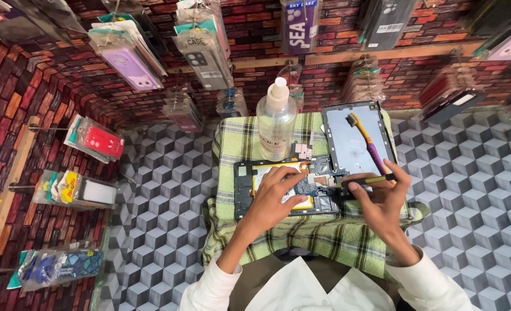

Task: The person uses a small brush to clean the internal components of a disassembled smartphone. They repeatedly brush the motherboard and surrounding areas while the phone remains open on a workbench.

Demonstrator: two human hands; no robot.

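Two hands work the opened black tablet [284,187]; left hand [275,193] presses flat, unclosed; right hand [382,198] pinches thin black-yellow tool [365,181]; bare circuitry looks fragile, so its frame edges seem safest.

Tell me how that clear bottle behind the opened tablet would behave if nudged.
The clear bottle stands tall on a narrow base on the checked cloth, so it would probably tip rather than slide. It looks like thin plastic, likely light. The opened tablet lies just before it, so spillage seems risky.
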